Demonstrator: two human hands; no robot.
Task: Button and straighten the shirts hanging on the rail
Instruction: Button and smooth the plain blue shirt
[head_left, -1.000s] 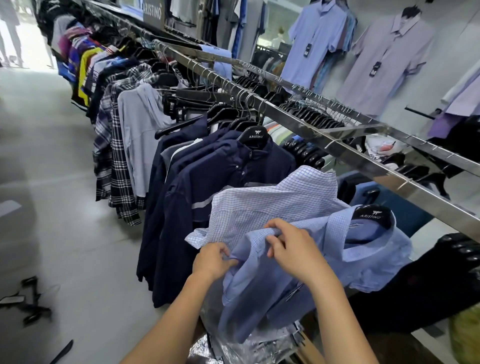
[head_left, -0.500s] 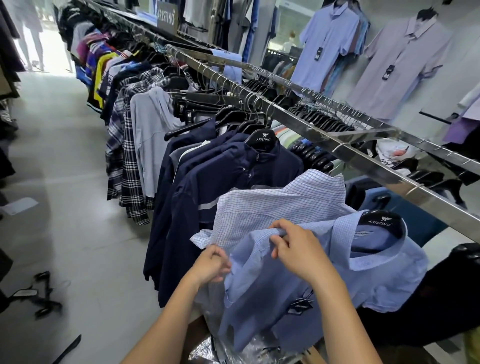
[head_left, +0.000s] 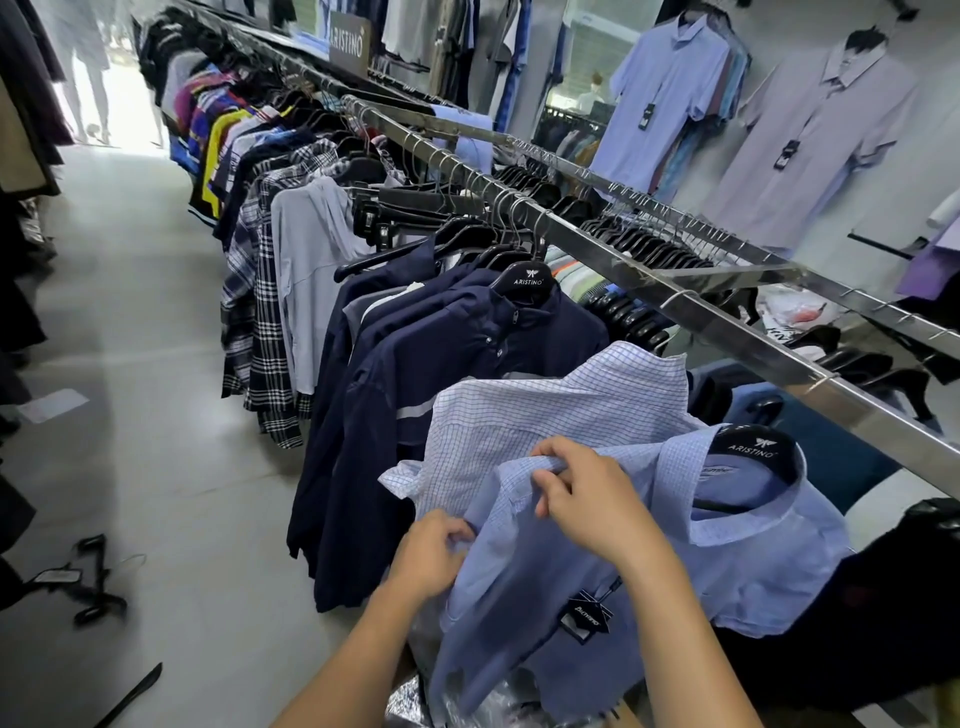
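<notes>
Hands working at the front of a light blue fine-checked button-up shirt (head_left: 737, 566), which is hanging on a black plastic hanger (head_left: 756, 449) printed ARISTINO, nearest the camera under the long shiny metal rail (head_left: 727, 322). Right hand (head_left: 592, 499) is pinching the shirt's upper front edge between thumb and curled fingers, lifting a fold of cloth. Left hand (head_left: 431, 556) is gripping the lower front edge, fingers closed into the fabric; whether a button sits between them cannot be told. Black swing tag (head_left: 587, 618) is dangling against the shirt front, just below the right wrist. White blue-grid checked shirt (head_left: 545, 410) is hanging just behind, touching the blue one. Navy zip-collar jackets (head_left: 415, 389) are hanging beyond that, then plaid shirts (head_left: 265, 332) farther along. Black loose hangers (head_left: 88, 582) are lying on the grey floor (head_left: 130, 415) at left, well apart from the rail.
</notes>
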